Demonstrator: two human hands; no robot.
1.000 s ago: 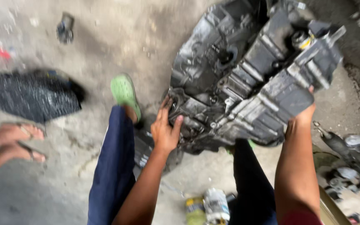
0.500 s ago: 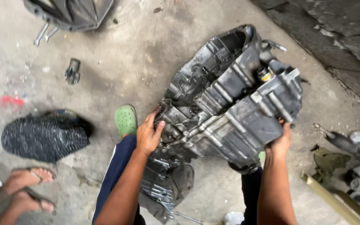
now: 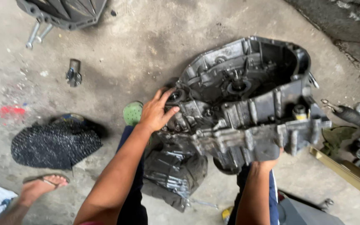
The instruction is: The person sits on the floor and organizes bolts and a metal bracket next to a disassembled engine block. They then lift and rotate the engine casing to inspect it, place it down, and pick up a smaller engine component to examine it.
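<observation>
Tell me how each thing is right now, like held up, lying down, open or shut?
Gearbox housing: held off the floor, open hollow side facing up.
Left hand: gripping the housing's left edge.
Right hand: holding it from underneath, mostly hidden.
Second casing: lying on the floor below.
Black mat: lying crumpled.
Green shoe: worn, flat on the floor.
Small metal part: lying loose.

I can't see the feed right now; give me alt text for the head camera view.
A person grips a large, greasy grey gearbox housing with both hands above a concrete floor, the left hand on its near-left edge and the right hand underneath. A second dark casing lies below; another person's sandalled foot is at lower left beside a black speckled mat.
</observation>
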